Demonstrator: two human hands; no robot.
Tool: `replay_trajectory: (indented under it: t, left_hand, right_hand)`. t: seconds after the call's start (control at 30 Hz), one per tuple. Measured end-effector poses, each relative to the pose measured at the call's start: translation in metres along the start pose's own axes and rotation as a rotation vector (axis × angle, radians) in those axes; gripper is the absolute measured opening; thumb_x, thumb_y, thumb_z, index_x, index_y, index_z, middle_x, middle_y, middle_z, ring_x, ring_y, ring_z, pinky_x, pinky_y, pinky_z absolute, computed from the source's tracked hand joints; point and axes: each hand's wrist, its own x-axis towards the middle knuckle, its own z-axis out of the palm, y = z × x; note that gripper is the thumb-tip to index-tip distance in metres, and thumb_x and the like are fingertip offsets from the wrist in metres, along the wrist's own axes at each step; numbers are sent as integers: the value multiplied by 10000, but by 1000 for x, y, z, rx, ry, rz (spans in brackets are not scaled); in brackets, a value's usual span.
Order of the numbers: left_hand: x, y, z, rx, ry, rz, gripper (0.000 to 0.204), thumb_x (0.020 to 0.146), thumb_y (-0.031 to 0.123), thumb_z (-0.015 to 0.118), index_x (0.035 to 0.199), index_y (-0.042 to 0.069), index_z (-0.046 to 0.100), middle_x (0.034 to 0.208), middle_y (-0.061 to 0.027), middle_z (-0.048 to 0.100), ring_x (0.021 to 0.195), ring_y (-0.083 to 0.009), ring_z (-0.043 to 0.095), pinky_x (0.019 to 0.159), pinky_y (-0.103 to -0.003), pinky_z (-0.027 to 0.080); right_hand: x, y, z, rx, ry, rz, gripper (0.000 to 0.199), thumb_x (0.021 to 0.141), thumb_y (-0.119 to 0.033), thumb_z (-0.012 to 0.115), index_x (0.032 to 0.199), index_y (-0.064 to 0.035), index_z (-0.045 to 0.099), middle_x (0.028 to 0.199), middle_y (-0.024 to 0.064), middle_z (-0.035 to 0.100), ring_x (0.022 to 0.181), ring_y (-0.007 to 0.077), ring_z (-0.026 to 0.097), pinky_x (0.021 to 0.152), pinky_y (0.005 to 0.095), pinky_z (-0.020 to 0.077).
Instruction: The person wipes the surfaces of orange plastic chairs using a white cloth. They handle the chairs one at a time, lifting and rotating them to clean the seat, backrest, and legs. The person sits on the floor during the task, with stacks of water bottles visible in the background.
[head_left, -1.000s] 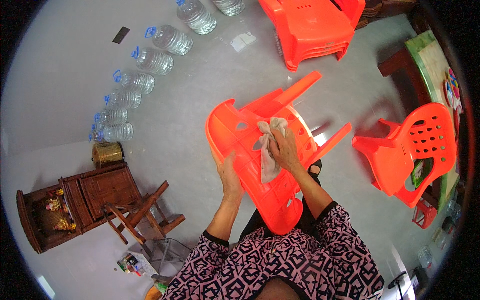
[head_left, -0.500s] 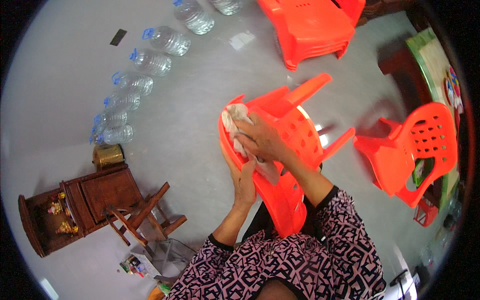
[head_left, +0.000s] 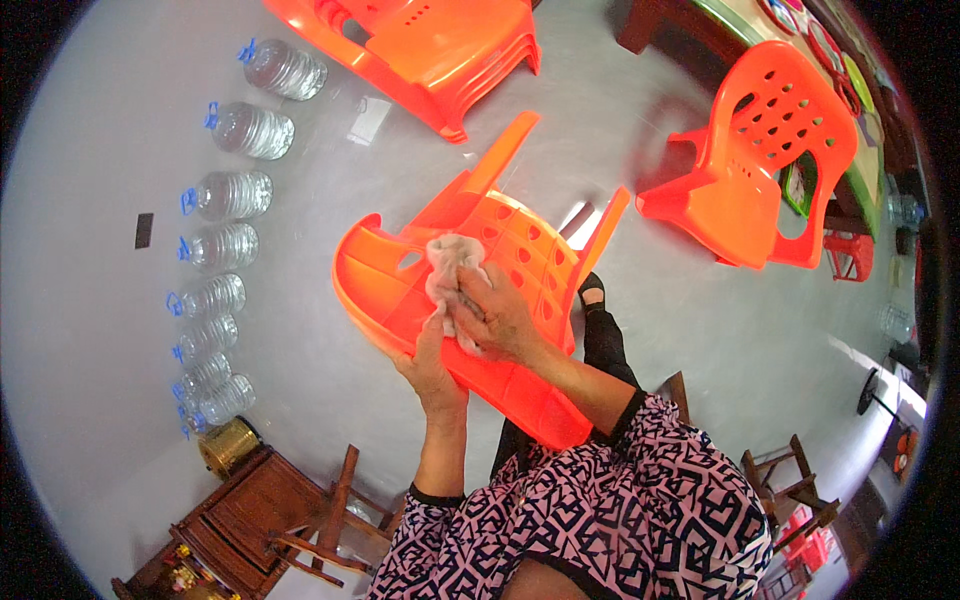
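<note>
An orange plastic armchair [head_left: 378,280] lies tilted in front of my body, its legs pointing away to the right and the pierced panel facing up. With thumb on top, my left hand [head_left: 436,372] grips its near left edge. My right hand [head_left: 500,318] is closed on a crumpled whitish cloth [head_left: 455,252], pressed against the chair between its solid part and the pierced panel. The fingers of my left hand under the edge are hidden.
Several clear water bottles [head_left: 228,195] with blue caps line the left. Stacked orange chairs [head_left: 450,50] stand at the far side, another orange chair [head_left: 745,215] at the right. A wooden cabinet [head_left: 240,510] is at lower left, a green-edged table [head_left: 745,25] at upper right.
The cloth in my right hand has moved from the chair's outer rim inward, toward the pierced panel. My left hand keeps its hold on the edge. The whole view has turned.
</note>
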Motion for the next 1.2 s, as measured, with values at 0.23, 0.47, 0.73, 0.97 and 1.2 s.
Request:
replay_trajectory:
  t: [0.23, 0.47, 0.73, 0.97, 1.2]
  left_hand:
    - [-2, -2, -7, -25, -37, -36, 658, 795, 26, 520, 1406, 57, 279, 1219, -140, 508, 1049, -254, 577, 883, -391, 515]
    - [-15, 6, 0, 43, -13, -20, 653, 776, 61, 501, 1395, 46, 294, 1212, -134, 503, 1040, -247, 579, 869, -398, 518]
    - [15, -6, -31, 18, -64, 31, 626, 772, 70, 501, 1371, 31, 324, 1166, -130, 529, 1002, -248, 587, 861, -399, 520]
    - [11, -1, -6, -74, -117, 19, 513, 826, 26, 471, 1330, -3, 379, 1123, -114, 563, 916, -192, 597, 790, -350, 531]
    - [16, 3, -3, 69, -78, -36, 631, 800, 59, 445, 1409, 40, 281, 1258, -141, 481, 1082, -270, 553, 925, -406, 485]
  right_hand:
    - [49, 130, 4, -188, 223, 141, 325, 866, -229, 575, 1166, -106, 579, 1043, 200, 588, 1010, 387, 559, 827, 477, 461]
    - [65, 240, -14, -405, 250, 489, 283, 882, -296, 536, 1033, -60, 575, 948, 247, 602, 910, 428, 588, 756, 507, 470]
    - [25, 179, -18, -233, 48, 245, 327, 905, -354, 514, 1049, -97, 657, 865, 208, 654, 857, 401, 621, 753, 478, 477]
    - [-18, 97, -16, -180, -33, -2, 341, 876, -288, 577, 1175, -123, 572, 990, 182, 629, 844, 378, 630, 690, 472, 506]
    - [-74, 2, -43, 25, -190, 1, 271, 886, -256, 555, 1097, -87, 532, 991, 167, 597, 878, 389, 599, 693, 507, 491]
